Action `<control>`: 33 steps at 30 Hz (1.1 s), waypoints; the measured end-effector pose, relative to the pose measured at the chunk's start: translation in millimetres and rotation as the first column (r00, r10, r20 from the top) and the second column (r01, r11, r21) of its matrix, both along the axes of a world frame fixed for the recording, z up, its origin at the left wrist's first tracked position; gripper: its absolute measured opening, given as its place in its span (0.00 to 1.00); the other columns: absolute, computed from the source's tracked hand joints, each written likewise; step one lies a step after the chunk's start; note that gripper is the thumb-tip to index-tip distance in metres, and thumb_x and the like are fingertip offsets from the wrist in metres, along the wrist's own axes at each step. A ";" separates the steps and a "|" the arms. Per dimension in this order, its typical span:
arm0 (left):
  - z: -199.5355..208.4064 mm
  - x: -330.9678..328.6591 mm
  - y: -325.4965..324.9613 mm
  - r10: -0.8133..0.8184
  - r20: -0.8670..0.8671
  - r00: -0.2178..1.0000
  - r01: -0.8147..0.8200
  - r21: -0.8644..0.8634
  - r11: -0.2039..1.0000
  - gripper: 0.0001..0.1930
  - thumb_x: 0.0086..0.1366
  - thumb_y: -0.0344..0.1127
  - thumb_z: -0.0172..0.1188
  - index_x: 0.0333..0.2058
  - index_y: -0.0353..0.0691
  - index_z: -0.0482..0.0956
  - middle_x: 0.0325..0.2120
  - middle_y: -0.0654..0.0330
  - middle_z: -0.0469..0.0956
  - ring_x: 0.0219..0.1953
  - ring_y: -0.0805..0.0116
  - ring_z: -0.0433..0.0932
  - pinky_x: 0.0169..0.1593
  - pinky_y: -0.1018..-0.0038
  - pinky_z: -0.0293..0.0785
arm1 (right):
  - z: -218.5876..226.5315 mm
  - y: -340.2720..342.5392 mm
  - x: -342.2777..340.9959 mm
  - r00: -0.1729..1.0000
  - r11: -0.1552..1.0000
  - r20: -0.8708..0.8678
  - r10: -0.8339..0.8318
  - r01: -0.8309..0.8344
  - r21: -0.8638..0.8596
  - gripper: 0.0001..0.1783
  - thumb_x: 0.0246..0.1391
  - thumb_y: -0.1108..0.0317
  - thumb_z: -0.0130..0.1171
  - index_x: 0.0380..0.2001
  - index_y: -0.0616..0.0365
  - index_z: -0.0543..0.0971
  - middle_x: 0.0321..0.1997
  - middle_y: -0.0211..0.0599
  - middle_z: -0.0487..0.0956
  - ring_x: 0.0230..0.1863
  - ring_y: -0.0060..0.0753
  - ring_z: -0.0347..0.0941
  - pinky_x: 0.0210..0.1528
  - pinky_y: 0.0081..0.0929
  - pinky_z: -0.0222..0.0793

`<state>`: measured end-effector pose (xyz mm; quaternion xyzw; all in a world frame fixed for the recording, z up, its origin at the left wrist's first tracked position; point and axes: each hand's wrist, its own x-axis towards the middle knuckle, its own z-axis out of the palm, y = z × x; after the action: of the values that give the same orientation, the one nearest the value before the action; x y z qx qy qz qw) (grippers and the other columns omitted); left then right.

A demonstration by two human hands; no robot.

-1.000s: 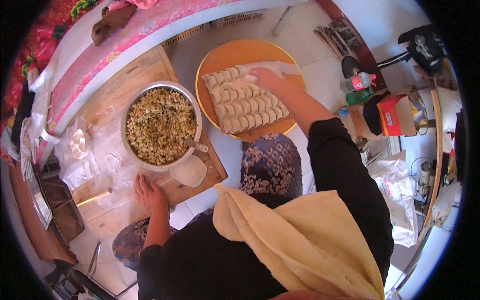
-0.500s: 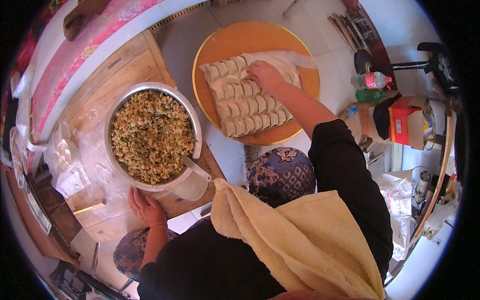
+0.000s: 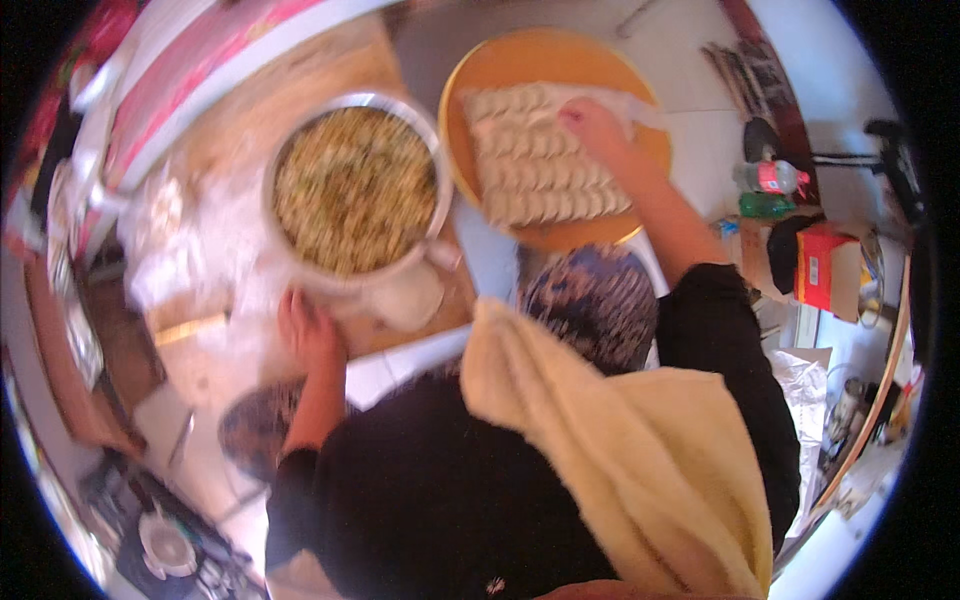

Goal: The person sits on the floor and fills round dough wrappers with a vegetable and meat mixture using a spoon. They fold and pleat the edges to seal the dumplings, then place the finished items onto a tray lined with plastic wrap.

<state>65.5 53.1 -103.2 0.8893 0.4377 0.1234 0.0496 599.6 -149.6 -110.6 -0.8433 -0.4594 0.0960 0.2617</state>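
Observation:
Rows of pale raw dumplings (image 3: 550,172) lie on a whitish sheet over a round orange-brown board (image 3: 652,150) with a gold rim. My right hand (image 3: 592,125) is over the far row, just right of its last dumplings. Its fingers are smeared by motion, and anything in them is hidden. A big metal bowl (image 3: 440,150) of chopped, greenish-brown filling (image 3: 355,190) stands on the wooden table at left, with a pale handle (image 3: 443,255) at its near right rim. Below the bowl, my left hand (image 3: 310,325) rests on the table's near edge, fingers apart and holding nothing.
The wooden table (image 3: 340,65) carries crumpled clear plastic (image 3: 165,260) and a pale pouch-like thing (image 3: 405,298) beside the bowl. Dark patterned cloth (image 3: 590,300) shows below the board. Bottles (image 3: 770,178) and a red-and-brown box (image 3: 825,270) stand at right. A yellow towel (image 3: 620,440) hangs over me.
The whole view has shifted, so bowl and board sit higher and further right. Against the board, my right hand has moved slightly right along the far row. My left hand stays at the table edge.

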 end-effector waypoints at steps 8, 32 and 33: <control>26.1 21.9 -15.0 0.222 0.194 0.956 -0.178 -0.221 0.959 0.13 0.62 0.39 0.54 0.42 0.39 0.76 0.44 0.49 0.76 0.46 0.51 0.73 0.51 0.62 0.68 | 234.8 -8.1 -158.3 0.886 0.940 -0.334 0.321 -0.342 -0.003 0.14 0.53 0.60 0.57 0.35 0.60 0.79 0.28 0.33 0.78 0.31 0.23 0.71 0.37 0.25 0.68; 11.7 69.2 -44.8 0.313 0.206 0.927 -0.089 -0.691 0.717 0.17 0.45 0.36 0.68 0.36 0.40 0.79 0.33 0.50 0.80 0.38 0.56 0.80 0.44 0.66 0.75 | 134.8 -22.4 -210.8 0.823 0.997 -0.562 0.082 -0.076 0.034 0.14 0.51 0.59 0.58 0.31 0.60 0.80 0.24 0.31 0.78 0.27 0.22 0.72 0.32 0.24 0.69; 6.6 58.0 -37.1 0.337 0.181 0.924 -0.125 -0.688 0.714 0.18 0.46 0.34 0.68 0.38 0.39 0.79 0.34 0.51 0.80 0.37 0.59 0.80 0.42 0.67 0.75 | 128.7 -21.3 -206.9 0.828 0.996 -0.555 0.082 -0.079 0.030 0.14 0.51 0.59 0.58 0.31 0.61 0.80 0.24 0.31 0.78 0.27 0.22 0.72 0.32 0.24 0.69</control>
<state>123.5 15.9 -96.6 0.7213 0.5490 0.0952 0.4114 392.7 -170.9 18.2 -0.7582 -0.3990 0.3463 0.3821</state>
